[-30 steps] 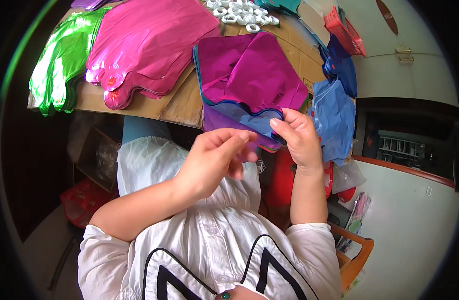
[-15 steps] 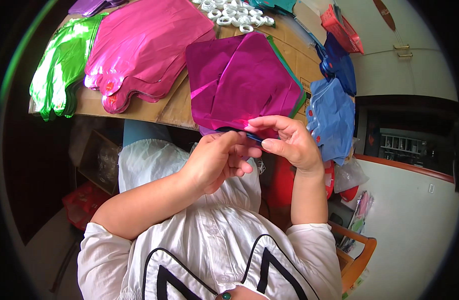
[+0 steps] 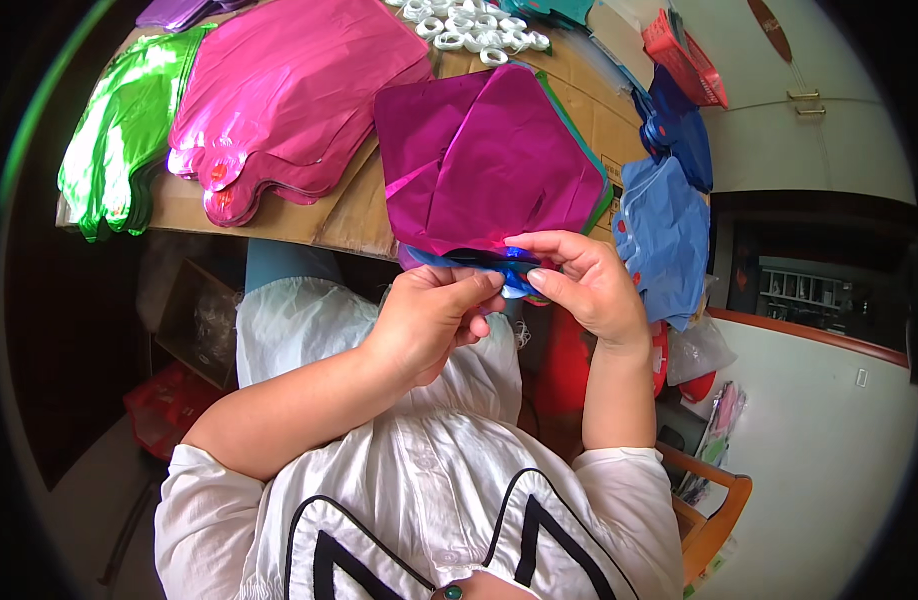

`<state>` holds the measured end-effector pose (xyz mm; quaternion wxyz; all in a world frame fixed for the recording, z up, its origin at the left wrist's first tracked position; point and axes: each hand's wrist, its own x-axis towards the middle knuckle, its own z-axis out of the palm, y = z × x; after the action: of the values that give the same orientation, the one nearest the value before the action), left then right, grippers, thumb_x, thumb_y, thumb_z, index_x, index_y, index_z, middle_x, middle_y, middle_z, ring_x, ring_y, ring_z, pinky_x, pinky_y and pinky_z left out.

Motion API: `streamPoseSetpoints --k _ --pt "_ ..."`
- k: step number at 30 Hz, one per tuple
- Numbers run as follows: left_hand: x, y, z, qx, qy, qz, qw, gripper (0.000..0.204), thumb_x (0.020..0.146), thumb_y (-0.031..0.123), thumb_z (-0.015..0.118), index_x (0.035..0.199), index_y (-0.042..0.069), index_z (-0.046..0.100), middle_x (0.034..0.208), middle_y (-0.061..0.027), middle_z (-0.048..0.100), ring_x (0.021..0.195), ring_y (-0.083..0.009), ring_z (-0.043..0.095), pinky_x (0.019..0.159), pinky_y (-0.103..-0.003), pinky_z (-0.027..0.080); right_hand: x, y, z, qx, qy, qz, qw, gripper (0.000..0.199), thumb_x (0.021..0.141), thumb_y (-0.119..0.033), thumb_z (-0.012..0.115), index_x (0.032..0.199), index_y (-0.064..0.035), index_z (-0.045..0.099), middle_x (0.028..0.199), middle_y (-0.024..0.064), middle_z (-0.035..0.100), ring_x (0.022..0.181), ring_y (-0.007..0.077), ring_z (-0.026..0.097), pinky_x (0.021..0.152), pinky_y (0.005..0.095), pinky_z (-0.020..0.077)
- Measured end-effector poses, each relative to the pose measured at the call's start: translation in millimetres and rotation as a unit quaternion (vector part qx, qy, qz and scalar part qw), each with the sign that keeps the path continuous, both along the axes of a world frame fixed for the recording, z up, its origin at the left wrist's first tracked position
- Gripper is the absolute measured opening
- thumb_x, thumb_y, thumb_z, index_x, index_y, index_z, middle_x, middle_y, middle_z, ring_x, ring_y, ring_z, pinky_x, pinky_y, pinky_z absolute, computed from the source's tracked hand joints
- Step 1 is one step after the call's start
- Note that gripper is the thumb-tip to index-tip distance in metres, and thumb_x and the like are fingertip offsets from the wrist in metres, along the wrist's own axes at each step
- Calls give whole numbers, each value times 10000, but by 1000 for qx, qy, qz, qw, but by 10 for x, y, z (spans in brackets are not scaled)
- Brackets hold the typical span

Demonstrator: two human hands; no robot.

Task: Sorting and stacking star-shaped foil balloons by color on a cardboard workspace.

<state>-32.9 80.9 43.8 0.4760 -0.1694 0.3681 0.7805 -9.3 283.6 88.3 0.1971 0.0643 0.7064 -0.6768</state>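
One crumpled edge of blue sheet (image 3: pixel 519 270) at the centre of the frame, just below the purple sheets (image 3: pixel 499 160). Fingers of the left hand (image 3: pixel 419 315) pinched together on it; fingers of the right hand (image 3: pixel 591 290) slightly parted around it, firmness of hold impossible to tell. Possible tearing or creasing, from uneven pulling on thin-looking film. Possible sliding of the purple sheets off the surface (image 3: pixel 329 218), from tugging at its near rim. Less likely: bumped pink sheets (image 3: pixel 289 80), upper left.

no legible lettering or numbers
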Motion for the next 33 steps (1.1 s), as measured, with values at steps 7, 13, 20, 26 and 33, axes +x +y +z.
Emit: streamPoseSetpoints --k 7,13,20,26,33 --pt "21 33 -39 8 -2 25 1000 135 925 186 657 945 55 687 762 -34 664 517 -56 542 467 -176 412 -15 9 -20 35 130 56 989 346 880 -20 621 1220 41 594 1104 71 657 969 102 616 853 240 497" --pt "26 37 -25 -4 15 3 1000 198 936 257 652 889 66 671 736 -7 646 500 -49 533 470 -190 419 -28 22 -138 10 33 -46 998 265 893 12 602 1156 40 623 991 25 675 860 62 609 769 211 494" --pt "-41 -175 110 3 65 -144 987 352 996 333 534 910 9 640 755 -67 659 468 -93 545 431 -213 427 -41 9 -140 6 28 -68 997 201 898 5 609 1093 41 638 919 10 676 798 34 593 710 202 491" --pt "-34 -75 191 59 -21 -64 996 398 999 360 515 1068 -23 599 851 -129 698 515 -138 619 455 -223 463 -29 -2 -98 43 51 -44 997 270 888 -44 647 1147 34 632 973 29 677 855 55 606 753 210 494" --pt "-27 -3 127 36 -66 -41 996 375 997 370 517 1109 17 580 904 -131 706 559 -147 641 502 -237 479 -18 41 -56 5 21 -18 1000 304 902 -144 672 1155 22 644 982 28 683 853 61 602 752 213 487"
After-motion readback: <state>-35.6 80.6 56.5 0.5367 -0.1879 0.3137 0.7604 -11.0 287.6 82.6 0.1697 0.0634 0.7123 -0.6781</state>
